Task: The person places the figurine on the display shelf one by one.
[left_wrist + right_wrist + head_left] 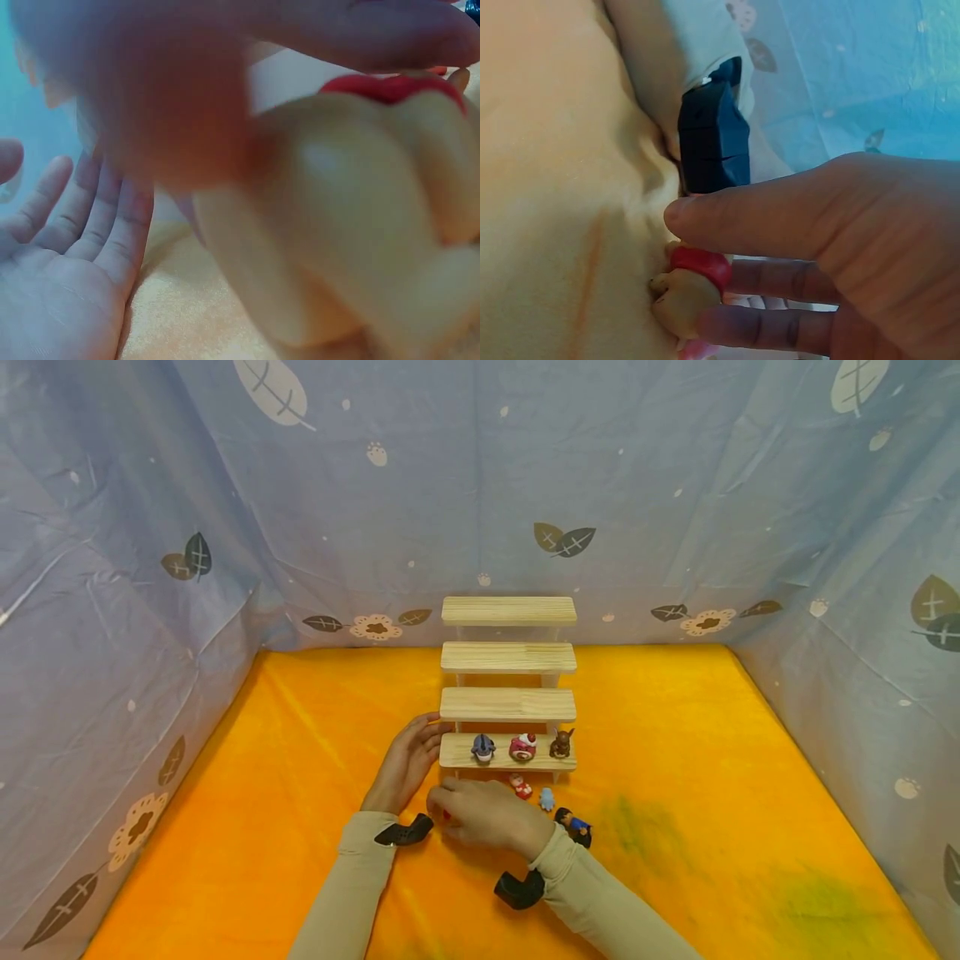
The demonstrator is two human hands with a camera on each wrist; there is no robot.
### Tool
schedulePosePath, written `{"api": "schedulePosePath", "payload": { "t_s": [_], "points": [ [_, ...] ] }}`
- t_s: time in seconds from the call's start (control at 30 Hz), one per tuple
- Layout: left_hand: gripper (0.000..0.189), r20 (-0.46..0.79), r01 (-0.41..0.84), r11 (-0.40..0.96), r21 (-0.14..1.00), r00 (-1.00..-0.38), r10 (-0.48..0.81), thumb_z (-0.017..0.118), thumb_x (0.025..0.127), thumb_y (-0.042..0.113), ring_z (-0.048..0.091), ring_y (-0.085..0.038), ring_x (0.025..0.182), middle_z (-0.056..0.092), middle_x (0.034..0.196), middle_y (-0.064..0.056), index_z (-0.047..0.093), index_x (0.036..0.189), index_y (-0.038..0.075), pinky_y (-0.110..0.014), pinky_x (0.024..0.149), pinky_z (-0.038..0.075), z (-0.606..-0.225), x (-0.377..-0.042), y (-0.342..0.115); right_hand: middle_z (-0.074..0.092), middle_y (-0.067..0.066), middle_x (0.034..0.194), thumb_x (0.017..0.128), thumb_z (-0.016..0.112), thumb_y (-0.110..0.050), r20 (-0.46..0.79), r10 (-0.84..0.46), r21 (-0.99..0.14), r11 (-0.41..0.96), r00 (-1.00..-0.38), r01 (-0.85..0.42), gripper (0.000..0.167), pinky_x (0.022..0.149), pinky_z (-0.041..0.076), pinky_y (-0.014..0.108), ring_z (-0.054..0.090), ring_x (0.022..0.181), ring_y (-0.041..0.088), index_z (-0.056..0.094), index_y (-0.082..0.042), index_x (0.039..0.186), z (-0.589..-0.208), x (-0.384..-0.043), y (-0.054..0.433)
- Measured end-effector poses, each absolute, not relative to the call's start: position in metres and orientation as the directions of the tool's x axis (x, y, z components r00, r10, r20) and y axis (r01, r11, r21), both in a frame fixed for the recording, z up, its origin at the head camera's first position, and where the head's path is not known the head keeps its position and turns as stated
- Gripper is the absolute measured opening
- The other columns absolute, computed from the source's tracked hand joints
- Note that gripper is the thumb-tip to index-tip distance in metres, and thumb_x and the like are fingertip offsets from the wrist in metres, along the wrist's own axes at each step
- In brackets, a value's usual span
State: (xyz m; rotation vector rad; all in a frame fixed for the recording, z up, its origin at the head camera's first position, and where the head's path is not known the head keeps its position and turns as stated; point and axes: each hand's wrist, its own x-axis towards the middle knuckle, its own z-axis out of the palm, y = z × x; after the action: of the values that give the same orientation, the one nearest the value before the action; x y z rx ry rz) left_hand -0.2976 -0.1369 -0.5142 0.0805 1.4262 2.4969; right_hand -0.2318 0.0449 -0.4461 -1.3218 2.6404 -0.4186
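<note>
Before a four-tiered shelf (508, 703) of pale, straight-grained wood, the right hand (487, 814) is pinching a yellow figurine (686, 296) with a red band between thumb and fingers. This hand is covering most of the piece in the head view, leaving a spot of red visible. Beside the shelf's lower left end, the left hand (408, 764) is lying released, fingers extended; whether its fingertips are touching the wood cannot be told. On the lowest tier, a grey-purple figurine (483, 749), a rounded pink-red figurine (522, 747) and a brown figurine (562, 743) with raised ears are standing in a row. Just in front, a red-and-white figurine (520, 787), a small light-blue figurine (547, 799) and a dark-haired figurine (573, 827) in blue are lying near the right forearm. Orange cloth (315, 735), soft and short-napped, is spreading beneath everything; a creased blue-grey curtain (420, 510), printed with leaves and flowers, is enclosing three sides. In the left wrist view, the yellow figurine is appearing smooth, rounded and blurred.
</note>
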Motion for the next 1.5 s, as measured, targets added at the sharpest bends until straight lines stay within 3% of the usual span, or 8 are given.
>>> {"api": "schedulePosePath", "payload": {
  "t_s": [0.23,0.57,0.9,1.2,1.5],
  "points": [
    [0.034,-0.084,-0.196,-0.479,0.856,-0.966,0.244,0.041,0.11,0.036,0.061,-0.017,0.115,0.059,0.129,-0.009,0.047,0.133,0.012,-0.025,0.098,0.05,-0.514,-0.297,-0.137,0.062,-0.006,0.099,0.093,0.075,-0.022,-0.028,-0.79,-0.282,0.594,-0.612,-0.754,0.027,0.061,0.045,0.018,0.055,0.075,0.002,0.063,-0.021,0.117,-0.45,-0.233,0.045],
    [0.033,-0.103,-0.209,-0.476,0.854,-0.965,0.24,0.042,0.11,0.036,0.06,-0.016,0.113,0.061,0.126,-0.007,0.049,0.132,0.012,-0.024,0.095,0.049,-0.513,-0.297,-0.137,0.062,-0.007,0.093,0.09,0.076,-0.013,-0.031,-0.793,-0.257,0.595,-0.609,-0.762,0.025,0.059,0.045,0.018,0.056,0.074,0.004,0.067,-0.023,0.111,-0.451,-0.234,0.045],
    [0.032,-0.102,-0.209,-0.476,0.854,-0.965,0.241,0.04,0.11,0.035,0.061,-0.014,0.11,0.061,0.124,-0.006,0.048,0.131,0.012,-0.022,0.092,0.049,-0.513,-0.297,-0.137,0.065,-0.006,0.1,0.091,0.077,-0.029,-0.114,-0.786,-0.323,0.608,-0.608,-0.725,0.028,0.068,0.049,0.02,0.057,0.077,0.002,0.067,-0.021,0.115,-0.448,-0.235,0.044],
    [0.031,-0.083,-0.207,-0.488,0.848,-0.961,0.264,0.038,0.111,0.034,0.06,-0.015,0.111,0.06,0.125,-0.006,0.048,0.13,0.013,-0.023,0.094,0.049,-0.513,-0.297,-0.139,0.065,-0.002,0.106,0.092,0.076,-0.02,-0.162,-0.781,-0.411,0.609,-0.604,-0.678,0.03,0.077,0.05,0.02,0.056,0.083,0.004,0.065,-0.018,0.12,-0.439,-0.237,0.048],
    [0.033,-0.101,-0.214,-0.48,0.851,-0.963,0.251,0.039,0.111,0.035,0.059,-0.016,0.113,0.06,0.125,-0.006,0.047,0.132,0.012,-0.024,0.095,0.049,-0.512,-0.297,-0.137,0.065,-0.006,0.105,0.092,0.073,-0.019,-0.179,-0.78,-0.444,0.608,-0.599,-0.659,0.032,0.079,0.051,0.019,0.057,0.086,0.002,0.064,-0.019,0.124,-0.438,-0.239,0.05]
  ]
}}
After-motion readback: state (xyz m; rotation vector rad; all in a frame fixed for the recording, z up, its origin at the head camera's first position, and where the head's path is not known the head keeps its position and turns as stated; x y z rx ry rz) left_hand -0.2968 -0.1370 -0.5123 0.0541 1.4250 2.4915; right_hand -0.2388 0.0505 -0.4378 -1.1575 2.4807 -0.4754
